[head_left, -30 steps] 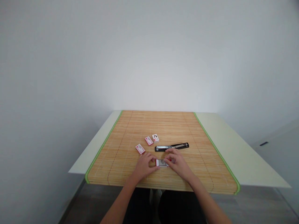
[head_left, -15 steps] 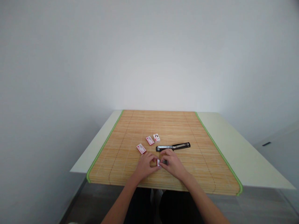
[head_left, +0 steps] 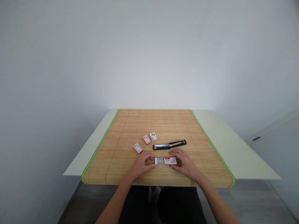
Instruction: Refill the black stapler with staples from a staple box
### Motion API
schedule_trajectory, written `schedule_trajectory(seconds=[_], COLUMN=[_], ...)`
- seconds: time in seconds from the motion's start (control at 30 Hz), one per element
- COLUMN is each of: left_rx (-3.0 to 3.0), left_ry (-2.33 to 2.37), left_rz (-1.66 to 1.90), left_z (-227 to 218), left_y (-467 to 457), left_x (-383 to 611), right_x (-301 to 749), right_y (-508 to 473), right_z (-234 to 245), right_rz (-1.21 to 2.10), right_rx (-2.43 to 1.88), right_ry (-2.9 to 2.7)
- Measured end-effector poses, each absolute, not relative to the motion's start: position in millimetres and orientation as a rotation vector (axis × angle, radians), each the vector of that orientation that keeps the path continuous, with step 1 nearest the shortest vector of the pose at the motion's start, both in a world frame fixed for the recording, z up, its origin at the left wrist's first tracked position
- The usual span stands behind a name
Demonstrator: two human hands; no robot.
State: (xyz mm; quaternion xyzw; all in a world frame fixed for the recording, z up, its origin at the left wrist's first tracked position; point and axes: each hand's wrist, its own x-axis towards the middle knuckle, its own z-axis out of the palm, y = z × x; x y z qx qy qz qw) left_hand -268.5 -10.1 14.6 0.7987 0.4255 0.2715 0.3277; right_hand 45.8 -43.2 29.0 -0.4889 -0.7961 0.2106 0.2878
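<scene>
Box: a small staple box (head_left: 166, 161) lay on the mat near the front edge, slid partly open, grey tray poking out to the left.
Left hand: the left hand (head_left: 141, 164) pinched the tray end.
Right hand: the right hand (head_left: 185, 162) held the red and white sleeve end.
Feel: it looked light, thin and easy to crush; the short ends seemed best to hold.
Nearby: a black stapler (head_left: 169, 145) lay just behind; three more small boxes (head_left: 146, 139) sat to the left.
Surface: a bamboo mat (head_left: 121, 149) with green edges lay on a pale table (head_left: 238, 149).
Room: plain white walls.
</scene>
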Motion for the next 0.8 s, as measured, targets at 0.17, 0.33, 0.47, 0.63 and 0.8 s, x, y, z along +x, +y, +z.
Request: schedule_trajectory(seconds=[0.17,0.33,0.47,0.63,0.8], left_rx=[2.1,2.116,2.138,2.151,2.161], left_ry=[1.141,1.164,1.191,1.221,1.218], left_rz=[0.711,0.718,0.716,0.685,0.672], left_z=[13,11,12,13,13], left_y=[-9,-8,-8,-6,-3], left_x=[-266,-261,-257,-248,-243], right_x=[60,51,39,31,30], right_y=[-45,-41,-37,-35,-35], right_z=[30,25,20,19,25], right_rz=[0.539,0.557,0.569,0.581,0.608], right_rx=[-1.34,-1.329,-1.31,-1.289,-1.263], right_ry=[-2.15,-2.135,-2.136,-2.133,-2.146])
